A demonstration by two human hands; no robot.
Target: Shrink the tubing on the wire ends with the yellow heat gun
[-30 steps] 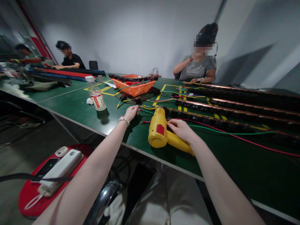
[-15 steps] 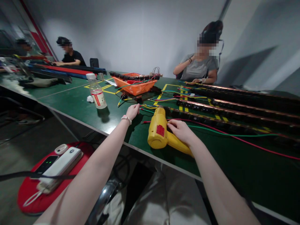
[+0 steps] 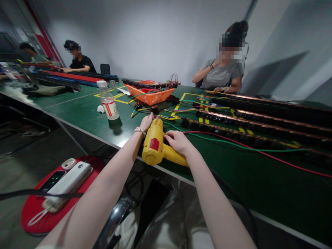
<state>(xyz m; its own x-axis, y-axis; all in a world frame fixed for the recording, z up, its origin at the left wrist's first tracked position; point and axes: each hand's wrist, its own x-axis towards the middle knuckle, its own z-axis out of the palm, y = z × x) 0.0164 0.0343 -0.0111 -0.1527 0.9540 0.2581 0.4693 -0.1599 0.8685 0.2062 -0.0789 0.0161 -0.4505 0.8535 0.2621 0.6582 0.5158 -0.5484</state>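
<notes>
My right hand (image 3: 176, 141) is closed round the handle of a yellow heat gun (image 3: 153, 141) with a red label on its side. The gun's nozzle points away from me, close beside the fingers of my left hand (image 3: 147, 121). That hand is pinched on the ends of thin coloured wires (image 3: 171, 117), which run left from a long black bundled strip (image 3: 207, 126). The gun's front partly hides the wire ends. A green wire (image 3: 220, 139) and a red wire (image 3: 249, 147) stretch to the right beyond my right hand.
Behind my hands stands an orange basket (image 3: 149, 98) holding dark strips. A plastic bottle (image 3: 110, 105) and crumpled white paper (image 3: 100, 109) are to the left. More strips (image 3: 259, 116) lie at right. Across the green table (image 3: 77, 117) sits a co-worker (image 3: 220, 74); others sit far left.
My right hand has moved the heat gun left, bringing its nozzle up to my left hand and the wire ends. My left hand has barely shifted.
</notes>
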